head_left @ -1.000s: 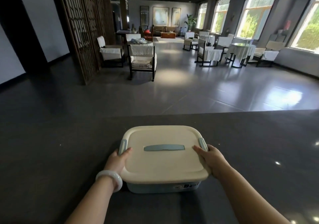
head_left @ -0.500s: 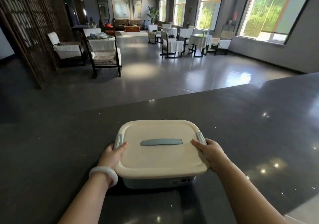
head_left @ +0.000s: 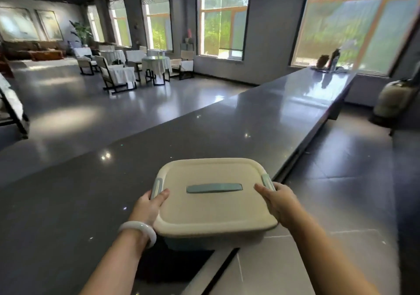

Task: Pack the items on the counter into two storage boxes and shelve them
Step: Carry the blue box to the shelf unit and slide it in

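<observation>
Storage box: rigid, smooth plastic, prob. light; L hand & R hand curled round opp. lid edges by clips, which looks the soundest hold.

Wide open counter ahead; bottle far off at its end.

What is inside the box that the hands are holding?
Only the outside shows. The square cream plastic lid with a blue-grey handle covers the pale blue storage box, so its contents are hidden.
</observation>
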